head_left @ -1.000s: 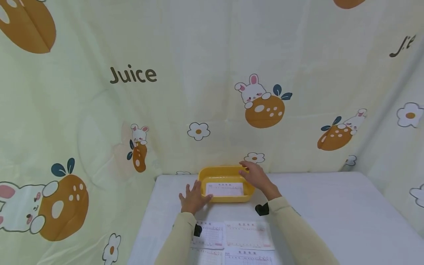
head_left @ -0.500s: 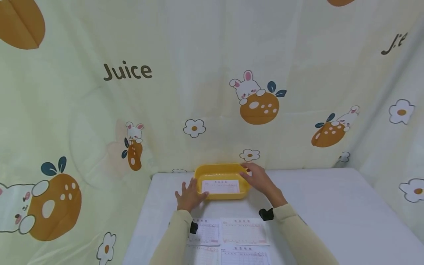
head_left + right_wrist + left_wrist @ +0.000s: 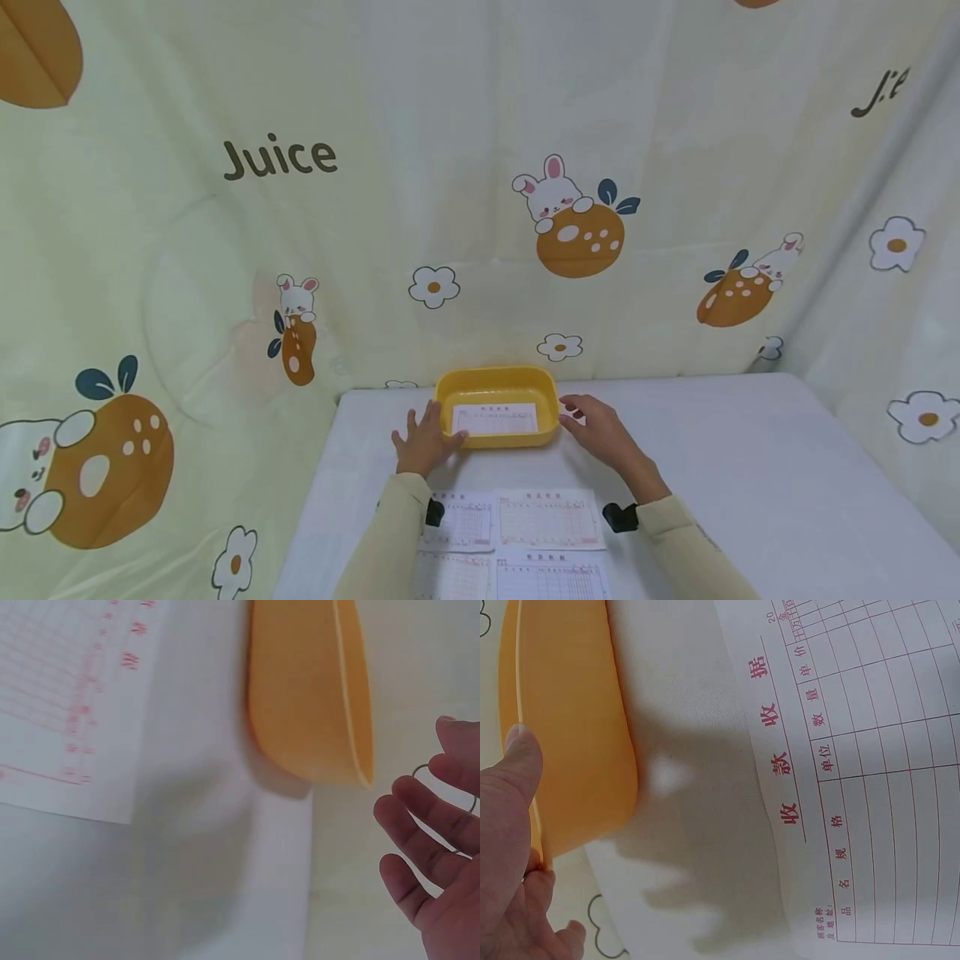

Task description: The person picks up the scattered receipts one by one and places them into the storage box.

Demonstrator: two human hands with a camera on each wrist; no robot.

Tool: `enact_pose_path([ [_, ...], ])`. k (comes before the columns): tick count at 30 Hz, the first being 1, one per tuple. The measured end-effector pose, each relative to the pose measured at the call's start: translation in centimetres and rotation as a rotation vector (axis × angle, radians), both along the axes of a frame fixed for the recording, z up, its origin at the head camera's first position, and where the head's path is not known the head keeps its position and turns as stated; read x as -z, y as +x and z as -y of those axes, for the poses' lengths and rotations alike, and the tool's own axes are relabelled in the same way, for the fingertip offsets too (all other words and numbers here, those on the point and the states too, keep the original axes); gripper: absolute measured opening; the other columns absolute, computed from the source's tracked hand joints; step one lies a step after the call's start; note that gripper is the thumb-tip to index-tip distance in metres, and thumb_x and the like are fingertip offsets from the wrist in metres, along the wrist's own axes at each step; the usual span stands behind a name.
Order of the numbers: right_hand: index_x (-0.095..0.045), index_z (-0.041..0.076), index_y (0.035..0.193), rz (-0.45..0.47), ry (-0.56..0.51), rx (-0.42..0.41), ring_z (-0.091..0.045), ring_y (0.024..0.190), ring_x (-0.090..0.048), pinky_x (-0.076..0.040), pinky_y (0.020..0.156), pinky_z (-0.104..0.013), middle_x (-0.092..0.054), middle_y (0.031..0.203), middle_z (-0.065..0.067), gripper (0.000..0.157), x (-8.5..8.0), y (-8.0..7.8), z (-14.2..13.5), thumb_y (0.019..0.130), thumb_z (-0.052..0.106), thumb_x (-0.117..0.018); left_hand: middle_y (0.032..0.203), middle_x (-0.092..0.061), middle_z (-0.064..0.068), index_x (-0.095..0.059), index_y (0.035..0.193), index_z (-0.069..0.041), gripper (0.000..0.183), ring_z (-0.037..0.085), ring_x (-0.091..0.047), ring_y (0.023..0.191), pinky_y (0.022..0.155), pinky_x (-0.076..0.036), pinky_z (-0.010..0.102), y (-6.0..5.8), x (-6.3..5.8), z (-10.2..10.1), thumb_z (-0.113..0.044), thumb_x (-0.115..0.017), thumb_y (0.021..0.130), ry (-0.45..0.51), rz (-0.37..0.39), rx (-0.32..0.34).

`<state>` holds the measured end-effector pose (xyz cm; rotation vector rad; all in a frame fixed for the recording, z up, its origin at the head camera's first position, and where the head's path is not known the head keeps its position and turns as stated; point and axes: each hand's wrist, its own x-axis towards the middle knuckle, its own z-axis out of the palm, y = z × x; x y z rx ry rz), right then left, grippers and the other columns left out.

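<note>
A yellow plastic tray point(image 3: 497, 442) stands at the back of the white table, with a printed receipt slip point(image 3: 495, 419) lying in it. At the tray's front left corner is my left hand point(image 3: 424, 442), its fingers spread. In the left wrist view, the thumb point(image 3: 523, 754) rests on the rim and another fingertip touches the corner. My right hand point(image 3: 606, 429) is beside the tray's right end, fingers slightly bent and holding nothing. A gap shows between those fingers and the tray point(image 3: 307, 690) in the right wrist view.
Several receipt sheets lie in rows on the table in front of the tray, among them a red-printed one point(image 3: 551, 518) and a blue-printed one point(image 3: 553, 577). A patterned curtain point(image 3: 480, 208) hangs right behind the table's back edge.
My right hand has come off the tray's right rim and moved a little right and toward me. The left hand keeps its place at the corner. The head view has shifted slightly.
</note>
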<state>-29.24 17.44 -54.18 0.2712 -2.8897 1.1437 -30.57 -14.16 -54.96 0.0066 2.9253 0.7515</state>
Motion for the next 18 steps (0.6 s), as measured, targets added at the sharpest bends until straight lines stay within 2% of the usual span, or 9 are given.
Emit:
enact_pose_path([
  [9, -0.067, -0.002, 0.136, 0.045, 0.020, 0.032, -0.030, 0.107, -0.065, -0.058, 0.094, -0.050, -0.071, 0.117, -0.012, 0.035, 3.2, 2.4, -0.9, 0.104, 0.012, -0.071, 0.173, -0.032, 0.015, -0.035, 0.167, -0.006, 0.087, 0.048, -0.017, 0.159, 0.121, -0.010, 0.079, 0.2, -0.2, -0.2, -0.049, -0.072, 0.101, 0.006, 0.007, -0.001],
  [14, -0.072, 0.000, 0.122, 0.072, 0.023, 0.035, -0.021, 0.092, -0.062, -0.059, 0.084, -0.043, -0.069, 0.101, -0.004, 0.023, 4.6, 3.9, -1.3, 0.101, 0.008, -0.073, 0.173, -0.032, 0.015, -0.034, 0.167, -0.006, 0.088, 0.048, -0.018, 0.159, 0.120, -0.011, 0.079, 0.0, -0.1, -0.2, -0.050, -0.072, 0.101, -0.006, 0.014, -0.006],
  [18, -0.074, 0.002, 0.111, 0.094, 0.043, 0.038, -0.018, 0.086, -0.059, -0.058, 0.082, -0.041, -0.067, 0.095, -0.001, 0.012, 5.7, 5.1, -1.7, 0.100, 0.005, -0.074, 0.173, -0.032, 0.015, -0.035, 0.167, -0.006, 0.088, 0.048, -0.018, 0.159, 0.120, -0.011, 0.079, -0.1, 0.0, -0.2, -0.049, -0.073, 0.100, -0.009, 0.019, -0.009],
])
